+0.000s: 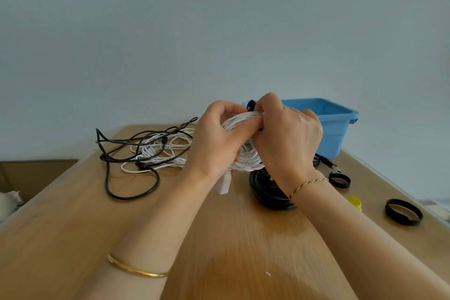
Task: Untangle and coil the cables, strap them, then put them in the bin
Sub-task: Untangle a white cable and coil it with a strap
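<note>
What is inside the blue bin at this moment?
Only bare blue inner walls show in the bin. Its floor is hidden behind the near wall and the right hand, so contents cannot be told.

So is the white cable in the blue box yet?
No, the left hand and the right hand hold the coiled white cable over the table, outside the blue bin.
</note>
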### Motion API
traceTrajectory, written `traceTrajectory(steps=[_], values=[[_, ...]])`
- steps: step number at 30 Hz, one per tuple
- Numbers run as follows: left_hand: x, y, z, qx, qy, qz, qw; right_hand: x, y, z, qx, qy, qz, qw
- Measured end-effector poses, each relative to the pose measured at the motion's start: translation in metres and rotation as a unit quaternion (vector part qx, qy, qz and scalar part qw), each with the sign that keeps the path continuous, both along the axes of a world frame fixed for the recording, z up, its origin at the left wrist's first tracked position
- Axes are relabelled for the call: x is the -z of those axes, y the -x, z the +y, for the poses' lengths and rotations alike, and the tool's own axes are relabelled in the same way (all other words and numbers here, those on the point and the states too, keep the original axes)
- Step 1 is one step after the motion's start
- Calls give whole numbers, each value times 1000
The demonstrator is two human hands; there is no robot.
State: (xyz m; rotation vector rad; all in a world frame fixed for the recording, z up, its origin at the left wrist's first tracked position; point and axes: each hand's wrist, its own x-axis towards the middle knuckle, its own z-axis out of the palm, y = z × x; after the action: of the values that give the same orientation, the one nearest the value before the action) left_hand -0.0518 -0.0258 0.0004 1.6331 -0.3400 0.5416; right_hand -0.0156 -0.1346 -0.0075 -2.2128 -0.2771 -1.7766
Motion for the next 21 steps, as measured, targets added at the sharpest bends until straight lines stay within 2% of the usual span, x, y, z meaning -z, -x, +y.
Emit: traceTrajectory(steps=[12, 21], values=[[-4, -4, 15, 64, -66, 55, 994, 3, 0, 2, -22, 53, 3, 998], [1, -6, 15, 60, 13, 50, 997, 6, 0, 4, -47, 58, 31, 997]])
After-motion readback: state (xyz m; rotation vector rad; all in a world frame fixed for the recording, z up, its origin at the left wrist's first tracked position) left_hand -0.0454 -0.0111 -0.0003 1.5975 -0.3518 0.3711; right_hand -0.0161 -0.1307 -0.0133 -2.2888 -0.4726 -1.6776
